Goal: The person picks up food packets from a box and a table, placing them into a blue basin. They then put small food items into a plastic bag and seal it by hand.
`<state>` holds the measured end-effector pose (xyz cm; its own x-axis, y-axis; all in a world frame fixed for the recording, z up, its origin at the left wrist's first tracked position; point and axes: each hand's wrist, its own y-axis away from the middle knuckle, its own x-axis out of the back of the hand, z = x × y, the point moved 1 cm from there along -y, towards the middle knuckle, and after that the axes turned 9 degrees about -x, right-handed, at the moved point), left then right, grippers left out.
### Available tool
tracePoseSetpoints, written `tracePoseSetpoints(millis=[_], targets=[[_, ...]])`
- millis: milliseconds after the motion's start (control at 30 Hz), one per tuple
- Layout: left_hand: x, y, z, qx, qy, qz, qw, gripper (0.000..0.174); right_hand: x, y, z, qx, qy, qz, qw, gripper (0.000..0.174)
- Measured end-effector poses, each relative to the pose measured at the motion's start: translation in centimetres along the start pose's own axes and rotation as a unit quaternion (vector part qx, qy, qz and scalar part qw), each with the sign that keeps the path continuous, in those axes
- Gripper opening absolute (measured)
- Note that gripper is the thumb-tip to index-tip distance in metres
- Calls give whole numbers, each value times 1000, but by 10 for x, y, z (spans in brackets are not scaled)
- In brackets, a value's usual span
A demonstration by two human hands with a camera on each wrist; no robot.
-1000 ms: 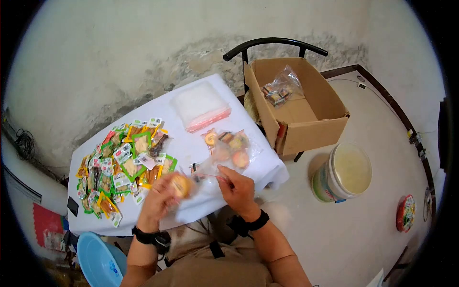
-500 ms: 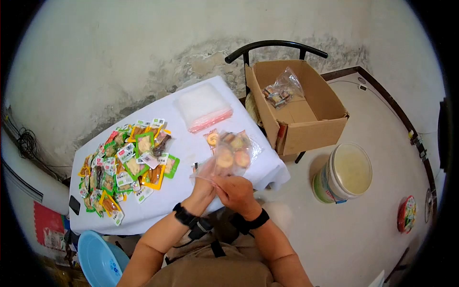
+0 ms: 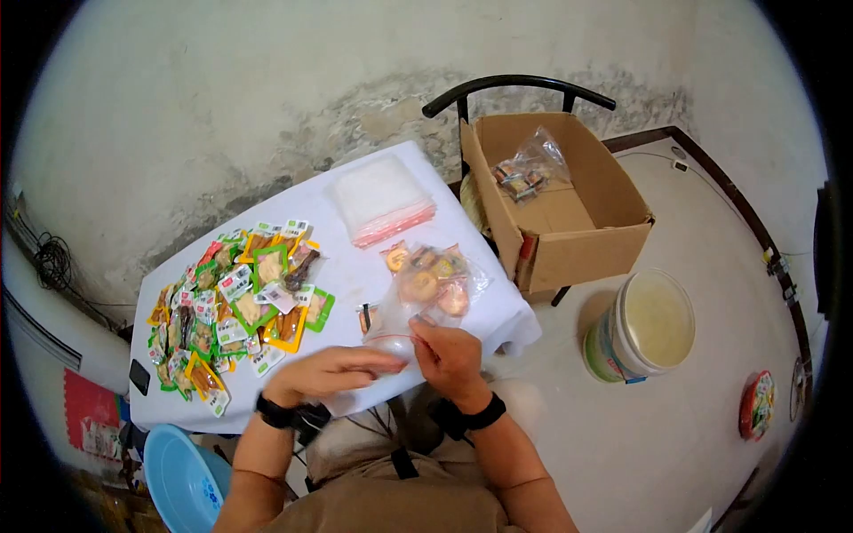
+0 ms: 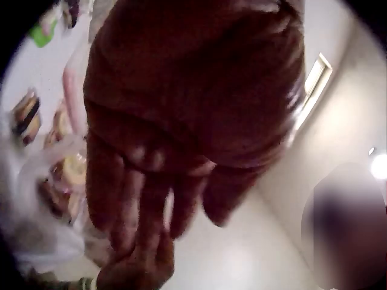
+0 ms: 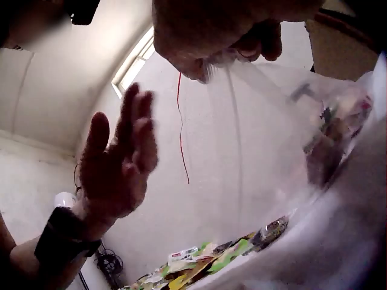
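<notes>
My right hand (image 3: 451, 357) pinches the rim of a clear zip bag (image 3: 388, 313) with a red line along its mouth. The bag lies on the white-covered table, and several wrapped round pastries (image 3: 419, 286) show through its plastic. Just left of the bag's mouth is my left hand (image 3: 329, 373), its fingers straight and nothing in them. In the right wrist view that same left hand (image 5: 124, 157) stands with fingers spread apart. One small wrapped packet (image 3: 368, 318) lies beside the bag, partly covered by it.
A heap of food packets (image 3: 231, 311) covers the table's left part. Behind the bag lies a stack of clear zip bags (image 3: 378, 195). An open cardboard box (image 3: 582, 249) with bagged items stands on a chair, near a lidded bucket (image 3: 653, 320). A blue basin (image 3: 169, 471) is at lower left.
My left hand carried a wrapped round pastry to the bag and reached into its mouth. Now it is back to the left without the pastry. The right hand keeps hold of the rim.
</notes>
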<state>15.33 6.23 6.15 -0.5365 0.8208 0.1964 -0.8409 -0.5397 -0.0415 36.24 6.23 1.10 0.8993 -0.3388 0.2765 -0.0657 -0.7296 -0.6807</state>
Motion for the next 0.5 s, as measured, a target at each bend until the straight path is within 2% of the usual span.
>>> tracePoseSetpoints(millis=[33, 67, 100, 133, 167, 200, 233, 267, 300, 333, 400, 433, 500], targets=[[16, 7, 20, 3, 41, -7, 999, 47, 0, 1, 0, -1, -2, 0, 1000, 22], [33, 8, 25, 0, 82, 22, 996, 43, -1, 1, 2, 1, 7, -2, 1000, 22], [58, 1, 20, 17, -10, 85, 996, 38, -2, 1, 2, 4, 15, -3, 1000, 22], [64, -22, 23, 60, -90, 223, 969, 34, -4, 1, 3, 7, 14, -3, 1000, 22], [79, -44, 10, 4, -224, 215, 951, 30, -4, 1, 4, 9, 10, -2, 1000, 23], [91, -61, -6, 38, -298, 225, 927, 33, -4, 1, 5, 10, 9, 1, 1000, 23], [106, -76, -35, 33, -298, 222, 928, 33, -4, 1, 6, 11, 14, 4, 1000, 23], [121, -93, -66, -10, -413, 161, 896, 35, -4, 1, 6, 20, 3, 9, 1000, 23], [122, -108, -70, -55, -520, 97, 847, 37, -3, 0, 6, 30, -7, 14, 999, 24], [119, -117, -76, -63, -519, 94, 847, 37, -2, 0, 6, 30, 1, 19, 999, 24], [109, -131, -88, 7, -531, 77, 844, 43, 0, -1, 6, 32, 4, 18, 999, 24], [110, -134, -95, 1, -531, 73, 844, 43, 2, -2, 7, 31, 11, 23, 999, 24], [112, -133, -102, 18, -526, 118, 842, 40, 3, -1, 6, 17, -14, -2, 1000, 20]])
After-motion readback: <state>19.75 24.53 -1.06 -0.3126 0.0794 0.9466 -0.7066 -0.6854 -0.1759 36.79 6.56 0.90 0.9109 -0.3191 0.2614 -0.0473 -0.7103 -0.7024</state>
